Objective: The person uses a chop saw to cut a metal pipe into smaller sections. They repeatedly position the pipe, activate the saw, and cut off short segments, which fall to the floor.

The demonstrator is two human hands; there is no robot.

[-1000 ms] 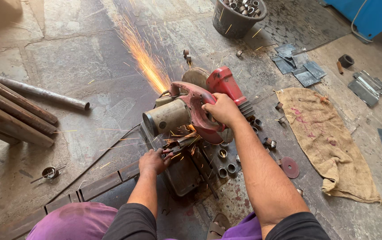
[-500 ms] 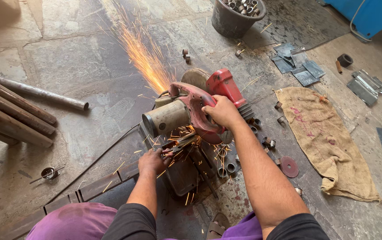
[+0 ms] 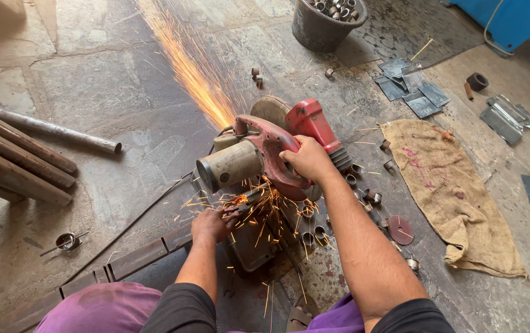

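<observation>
Right hand [image 3: 305,159] gripping chop saw [image 3: 265,151] handle

Head view, steeply downward, close above the floor [image 3: 123,80].

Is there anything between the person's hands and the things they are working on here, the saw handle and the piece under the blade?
Nothing visible does. The right hand is already wrapped around the red chop saw handle, and the left hand rests directly on the workpiece at the cut. Only sparks fly around the left fingers.

Right hand [image 3: 307,159] clenched, arm outstretched; left hand [image 3: 211,225] seemingly pressing down.
</observation>
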